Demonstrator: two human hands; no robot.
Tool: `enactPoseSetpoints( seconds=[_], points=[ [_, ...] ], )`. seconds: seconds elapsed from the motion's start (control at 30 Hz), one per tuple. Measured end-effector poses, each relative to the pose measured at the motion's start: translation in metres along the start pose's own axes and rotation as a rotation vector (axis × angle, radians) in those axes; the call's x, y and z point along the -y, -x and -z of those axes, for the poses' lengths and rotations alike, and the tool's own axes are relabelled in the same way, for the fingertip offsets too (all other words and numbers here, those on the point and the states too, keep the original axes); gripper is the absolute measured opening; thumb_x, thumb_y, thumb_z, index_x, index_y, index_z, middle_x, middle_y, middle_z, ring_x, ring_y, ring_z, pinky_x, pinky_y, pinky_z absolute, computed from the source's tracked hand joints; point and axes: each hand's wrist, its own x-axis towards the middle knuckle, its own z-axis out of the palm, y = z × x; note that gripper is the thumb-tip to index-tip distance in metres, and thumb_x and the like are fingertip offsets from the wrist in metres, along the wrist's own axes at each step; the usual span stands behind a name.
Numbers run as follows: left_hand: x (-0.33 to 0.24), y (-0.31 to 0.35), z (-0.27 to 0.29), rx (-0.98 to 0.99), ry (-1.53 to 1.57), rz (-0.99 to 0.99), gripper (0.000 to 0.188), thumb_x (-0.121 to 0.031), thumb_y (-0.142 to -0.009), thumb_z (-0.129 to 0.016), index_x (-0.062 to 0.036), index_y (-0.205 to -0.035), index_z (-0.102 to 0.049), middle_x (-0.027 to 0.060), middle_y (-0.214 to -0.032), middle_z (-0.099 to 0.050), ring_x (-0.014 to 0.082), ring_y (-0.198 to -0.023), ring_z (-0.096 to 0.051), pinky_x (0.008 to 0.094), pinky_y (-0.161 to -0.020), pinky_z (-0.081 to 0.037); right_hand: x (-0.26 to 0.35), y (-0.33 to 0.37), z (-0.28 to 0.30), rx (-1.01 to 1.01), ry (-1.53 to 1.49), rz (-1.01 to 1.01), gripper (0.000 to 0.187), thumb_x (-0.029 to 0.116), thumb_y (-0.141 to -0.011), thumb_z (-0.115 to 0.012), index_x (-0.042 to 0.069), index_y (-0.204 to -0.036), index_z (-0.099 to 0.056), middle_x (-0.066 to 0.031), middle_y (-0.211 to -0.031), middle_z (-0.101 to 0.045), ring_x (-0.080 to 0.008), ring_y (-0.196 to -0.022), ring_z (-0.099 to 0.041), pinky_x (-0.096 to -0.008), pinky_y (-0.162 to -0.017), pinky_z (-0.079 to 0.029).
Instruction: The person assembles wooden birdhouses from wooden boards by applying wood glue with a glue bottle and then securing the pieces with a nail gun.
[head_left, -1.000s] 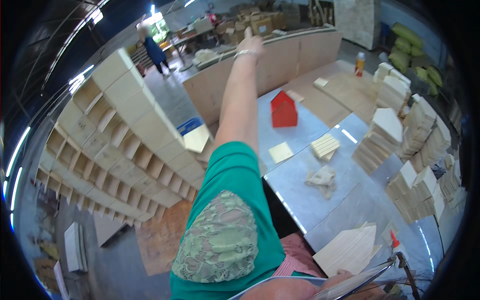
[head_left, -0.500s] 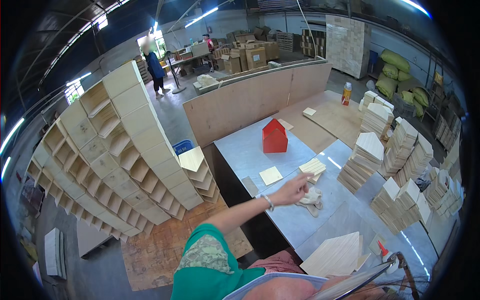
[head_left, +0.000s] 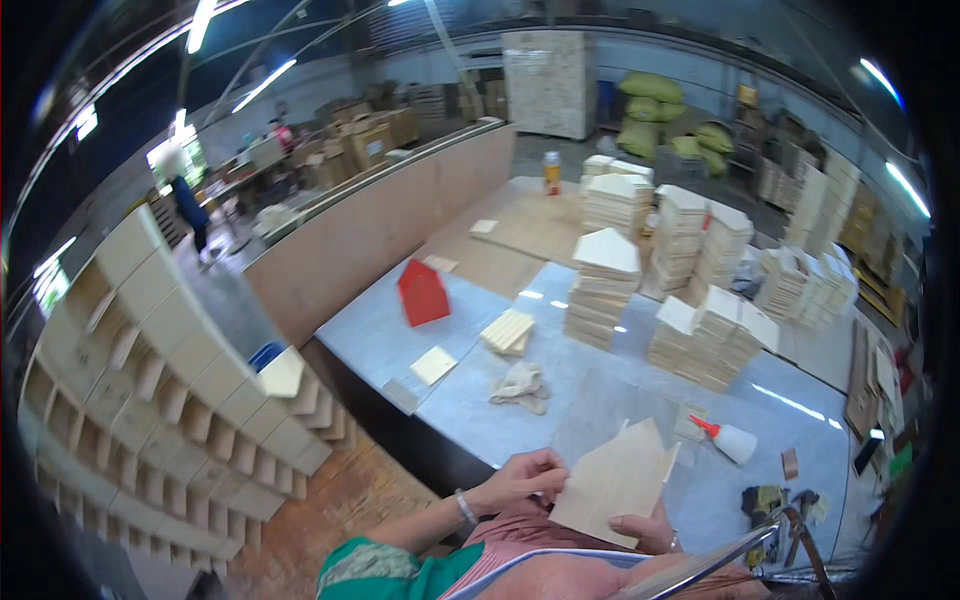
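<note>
A pale wooden house-shaped panel [head_left: 605, 480] is held up tilted in front of me, with another board edge showing behind its right side. My right hand [head_left: 645, 527] grips it at the lower right, thumb on its face. My left hand [head_left: 527, 478] is beside the panel's left edge with its fingers curled in; what they hold, if anything, is hidden. Beyond lies a crumpled whitish work glove or cloth [head_left: 520, 386]. A small stack of wooden strips [head_left: 508, 331], a square wooden piece [head_left: 433, 365] and a red house-shaped box [head_left: 424, 293] lie farther left.
Stacks of house-shaped panels [head_left: 603, 285] line the table's far right. A white glue bottle with red nozzle [head_left: 730, 440], a drill [head_left: 765, 508] and a hammer [head_left: 800, 515] lie at right. A tall wall of wooden boxes [head_left: 190, 330] stands left. A person [head_left: 188, 210] stands far off.
My left hand has drawn back from above the table to my lap. My right hand has come into view with a panel raised in it. The view has swung right.
</note>
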Motion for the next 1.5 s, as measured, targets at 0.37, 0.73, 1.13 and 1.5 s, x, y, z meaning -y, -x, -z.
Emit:
enactPoseSetpoints(
  seconds=[0.37,0.73,1.13,1.5],
  points=[
    [0.022,-0.003,-0.043,0.083,-0.044,-0.110,0.026,-0.016,-0.088,-0.063,-0.0014,-0.105,-0.050,-0.0020,-0.088,-0.051,0.0019,-0.078,-0.048,0.0173,-0.066,-0.043,0.014,0.035,0.003,-0.106,0.103,-0.012,0.097,0.020,-0.047,-0.066,-0.002,-0.134,-0.028,-0.0204,-0.119,-0.050,-0.0306,-0.108,-0.054,-0.0417,-0.092,-0.044],
    [0.018,0.004,-0.045,0.047,-0.045,-0.093,0.021,-0.018,-0.090,-0.060,-0.0008,-0.102,-0.053,-0.0033,-0.086,-0.052,0.0017,-0.077,-0.048,0.0183,-0.064,-0.042,0.000,0.025,0.009,-0.055,-0.021,0.118,0.070,0.008,-0.056,-0.069,-0.007,-0.120,-0.043,-0.0154,-0.106,-0.057,-0.0264,-0.096,-0.059,-0.0360,-0.083,-0.049],
    [-0.006,0.016,-0.016,-0.134,-0.167,-0.164,0.020,-0.016,-0.091,-0.057,-0.0021,-0.104,-0.054,0.0010,-0.090,-0.057,0.0061,-0.078,-0.055,0.0224,-0.070,-0.047,-0.010,0.010,0.031,-0.146,0.170,0.175,0.029,0.014,-0.076,-0.068,-0.008,-0.094,-0.061,-0.0072,-0.085,-0.065,-0.0110,-0.071,-0.058,-0.0226,-0.063,-0.043],
    [-0.300,0.153,0.260,-1.669,-0.939,-0.534,0.095,-0.006,-0.075,-0.063,-0.0046,-0.144,0.003,0.0102,-0.073,-0.062,0.0160,-0.051,-0.059,0.0278,-0.042,-0.047,0.007,-0.008,0.023,-0.096,0.058,0.162,0.032,0.016,-0.077,-0.069,-0.008,-0.096,-0.060,-0.0098,-0.083,-0.064,-0.0157,-0.069,-0.061,-0.0269,-0.051,-0.050]
  ],
)
